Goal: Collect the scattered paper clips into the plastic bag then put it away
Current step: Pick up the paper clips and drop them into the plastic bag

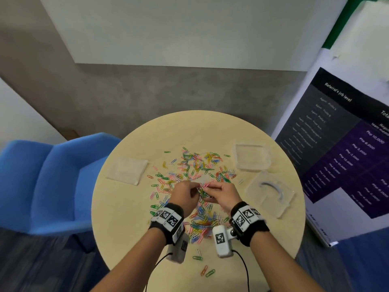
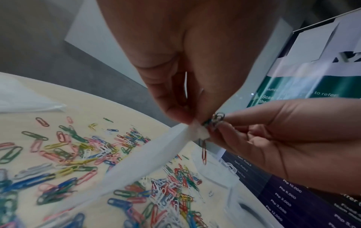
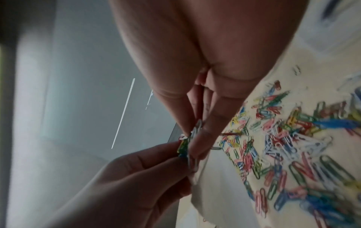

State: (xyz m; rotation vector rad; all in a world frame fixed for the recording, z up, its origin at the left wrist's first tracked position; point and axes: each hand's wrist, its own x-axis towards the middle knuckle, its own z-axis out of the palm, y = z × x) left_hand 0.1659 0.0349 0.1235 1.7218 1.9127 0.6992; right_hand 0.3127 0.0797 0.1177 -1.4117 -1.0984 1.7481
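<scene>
Strays at 6 o'clock near the table (image 1: 126, 218) edge: four paper clips, loose and apart. Two hands met over the table's middle. Left hand (image 1: 185, 196) pinching the top edge of a clear plastic bag (image 2: 156, 154), which hangs slack down toward the tabletop. Right hand (image 1: 221, 196) clamping a small bunch of clips (image 2: 215, 119) between thumb and fingertips, right at the bag's pinched edge, one red clip dangling below. Under and beyond the hands, scattered paper clips (image 1: 197, 165), far too many to count, spread from 6 to 12 o'clock. One second bag (image 1: 127, 169) flat at 10 o'clock, touching no clips. One clear container (image 1: 251, 158) at 2 o'clock, one clear lid (image 1: 270, 193) at 3 o'clock, near the rim. Bare tabletop along the 7 to 9 o'clock edge and at 12. Beyond the rim, one blue chair (image 1: 52, 182) at 9 o'clock, one poster (image 1: 347, 154) at 3.
</scene>
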